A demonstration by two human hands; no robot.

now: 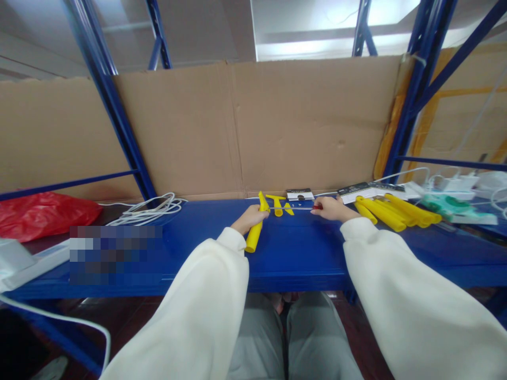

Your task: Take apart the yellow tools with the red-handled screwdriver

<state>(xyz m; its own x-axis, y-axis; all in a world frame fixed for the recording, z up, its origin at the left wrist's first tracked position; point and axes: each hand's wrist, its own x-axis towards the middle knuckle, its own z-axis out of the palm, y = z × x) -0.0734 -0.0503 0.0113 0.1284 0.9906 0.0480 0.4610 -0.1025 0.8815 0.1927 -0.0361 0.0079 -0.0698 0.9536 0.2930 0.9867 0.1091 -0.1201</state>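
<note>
My left hand [250, 217] is closed round a yellow plastic tube-shaped piece [254, 240] with a narrower upper end, held tilted over the blue tabletop. A screwdriver [298, 208] with a red handle and a long thin shaft is gripped in my right hand [331, 209]. Its shaft points left and reaches the upper part of the yellow piece; the exact contact at the tip is too small to make out. Behind the shaft lie a yellow T-shaped part [279, 207] and a small yellow wedge-like part [289, 209]. Tiny light bits lie near them.
Several yellow tubes [390, 214] lie at right beside flat printed packets [356, 191] and a green plastic-wrapped item [447, 203]. A small black-and-white box [300, 195] stands against the cardboard wall [237, 132]. Coiled white cable [152, 211] and a red bag [49, 214] are at left.
</note>
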